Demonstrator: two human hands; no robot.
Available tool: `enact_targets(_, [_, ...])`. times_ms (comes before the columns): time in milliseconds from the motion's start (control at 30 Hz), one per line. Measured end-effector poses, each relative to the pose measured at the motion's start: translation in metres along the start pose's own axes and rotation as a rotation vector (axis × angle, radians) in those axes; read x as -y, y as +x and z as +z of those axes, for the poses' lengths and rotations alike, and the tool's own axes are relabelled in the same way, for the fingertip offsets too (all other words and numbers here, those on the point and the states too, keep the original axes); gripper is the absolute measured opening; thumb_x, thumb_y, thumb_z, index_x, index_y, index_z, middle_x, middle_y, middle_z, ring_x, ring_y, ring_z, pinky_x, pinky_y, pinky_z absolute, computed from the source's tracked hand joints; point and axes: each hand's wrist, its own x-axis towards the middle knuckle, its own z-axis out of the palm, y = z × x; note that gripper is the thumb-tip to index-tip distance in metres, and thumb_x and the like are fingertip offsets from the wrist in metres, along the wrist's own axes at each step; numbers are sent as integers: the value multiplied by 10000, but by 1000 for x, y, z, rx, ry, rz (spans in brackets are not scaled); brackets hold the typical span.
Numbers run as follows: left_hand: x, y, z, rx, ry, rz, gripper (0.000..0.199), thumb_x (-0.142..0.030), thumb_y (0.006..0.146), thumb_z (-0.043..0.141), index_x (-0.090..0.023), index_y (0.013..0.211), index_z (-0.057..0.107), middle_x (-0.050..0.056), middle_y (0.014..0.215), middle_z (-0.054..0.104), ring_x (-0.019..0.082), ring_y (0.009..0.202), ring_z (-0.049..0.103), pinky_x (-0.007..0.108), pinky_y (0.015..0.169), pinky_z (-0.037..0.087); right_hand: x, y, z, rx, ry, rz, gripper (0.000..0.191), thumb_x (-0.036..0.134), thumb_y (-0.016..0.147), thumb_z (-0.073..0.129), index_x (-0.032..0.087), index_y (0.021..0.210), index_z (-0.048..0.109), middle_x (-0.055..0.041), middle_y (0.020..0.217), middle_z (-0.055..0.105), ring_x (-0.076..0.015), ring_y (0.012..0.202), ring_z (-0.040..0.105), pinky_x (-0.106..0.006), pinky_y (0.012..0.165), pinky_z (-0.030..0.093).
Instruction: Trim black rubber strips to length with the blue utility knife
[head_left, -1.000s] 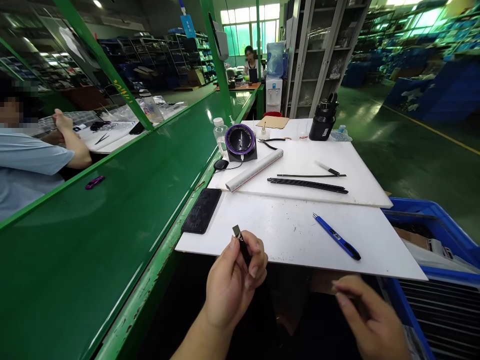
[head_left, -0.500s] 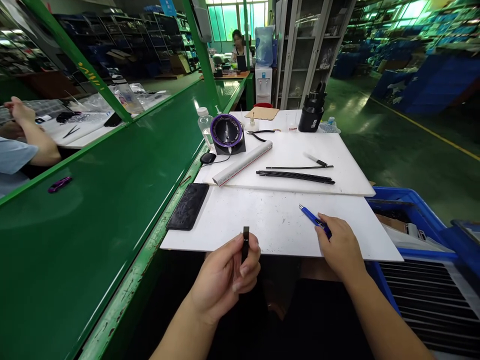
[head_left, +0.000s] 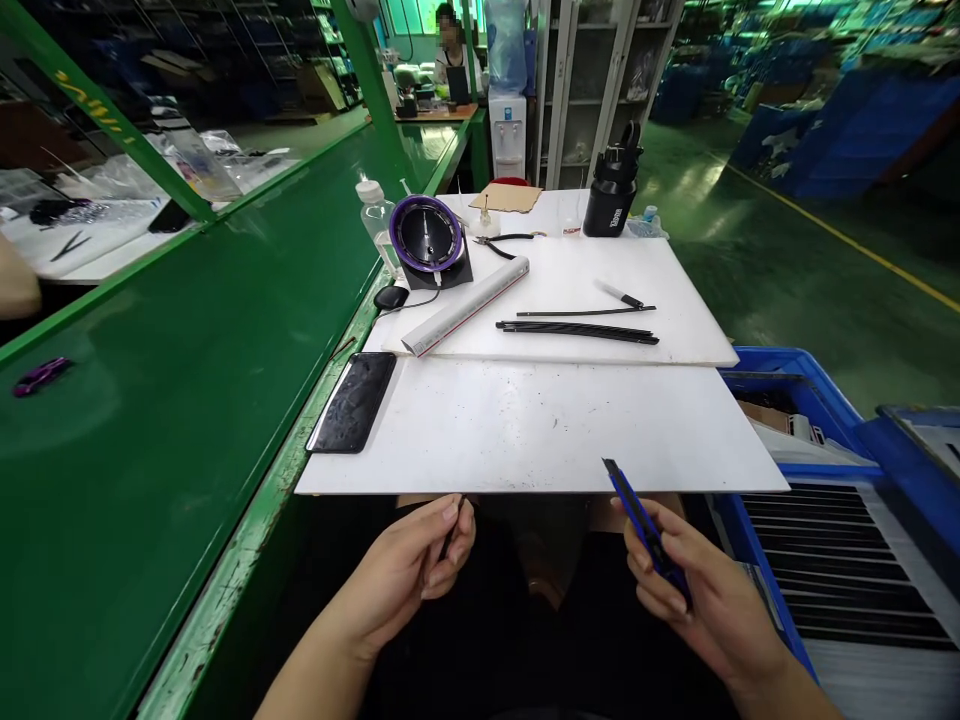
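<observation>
Just below the front edge of the white table board [head_left: 480, 430], my left hand [head_left: 409, 570] pinches a small black strip [head_left: 450, 538], mostly hidden by the fingers. My right hand [head_left: 697, 585] is wrapped round a blue utility knife [head_left: 637, 515], whose dark blade tip points up and left over the board's edge. The two hands are apart, with my lap between and beneath them. Farther back on the raised white board lie a bundle of thin black strips [head_left: 577, 331] and a single strip [head_left: 585, 312] with a marker pen [head_left: 624, 296] at its right end.
A phone [head_left: 352, 403] lies at the board's left. Behind it are a rolled paper tube [head_left: 465, 306], a purple-rimmed fan [head_left: 426, 235], pliers [head_left: 506, 242] and a black bottle [head_left: 611, 195]. Blue crates [head_left: 817, 390] stand at the right. A green bench [head_left: 187, 450] runs along the left.
My right hand has lifted the utility knife off the board and brought it below the front edge, blade up. My left hand has lowered and moved left, with the black strip tilted in its fingers.
</observation>
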Motion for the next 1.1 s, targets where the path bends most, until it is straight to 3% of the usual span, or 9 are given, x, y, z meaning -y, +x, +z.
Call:
enact_targets(133, [8, 3, -8, -90, 46, -36, 283, -416, 927, 565, -154, 821, 548, -25, 673, 428, 26, 472, 245, 171, 429, 113, -16, 1, 4, 4, -249, -21, 309, 452, 976, 580, 201, 1144, 644, 29, 741, 494, -32, 466, 269, -222, 464, 195])
enact_targets(367, [26, 18, 12, -114, 37, -37, 308, -467, 926, 544, -161, 911, 566, -52, 620, 390, 30, 455, 206, 167, 424, 91, -12, 17, 23, -125, -832, -130, 398, 524, 1009, 480, 153, 1056, 617, 32, 646, 478, -120, 579, 443, -259, 536, 341])
enact_targets(633, [25, 31, 25, -128, 18, -49, 244, -396, 939, 497, -166, 860, 508, -47, 600, 416, 36, 428, 242, 156, 406, 121, -18, 15, 42, 83, -927, -200, 278, 349, 1061, 357, 185, 1148, 564, 0, 785, 610, -142, 642, 577, -301, 655, 496])
enact_targets(733, [23, 36, 27, -133, -40, -92, 222, -369, 949, 468, -174, 846, 485, -59, 574, 387, 36, 406, 217, 156, 391, 125, -12, 18, 47, 104, -1111, -258, 384, 246, 1034, 379, 195, 1403, 471, -61, 1055, 676, -182, 892, 657, -348, 821, 535])
enact_targets(833, [23, 40, 27, -123, -51, -117, 225, -363, 959, 459, -178, 832, 472, -69, 554, 357, 38, 398, 203, 151, 377, 130, -7, 22, 50, 161, -1285, -323, 527, 167, 1001, 383, 215, 1526, 383, -90, 1355, 597, -209, 1192, 588, -398, 1039, 464])
enact_targets(1100, [20, 37, 24, -126, 31, -130, 247, -374, 967, 447, -183, 814, 478, -82, 522, 298, 41, 398, 181, 138, 362, 147, -7, 28, 55, 201, -1413, -271, 554, 113, 962, 387, 215, 1500, 471, -65, 1065, 678, -187, 912, 644, -370, 866, 539])
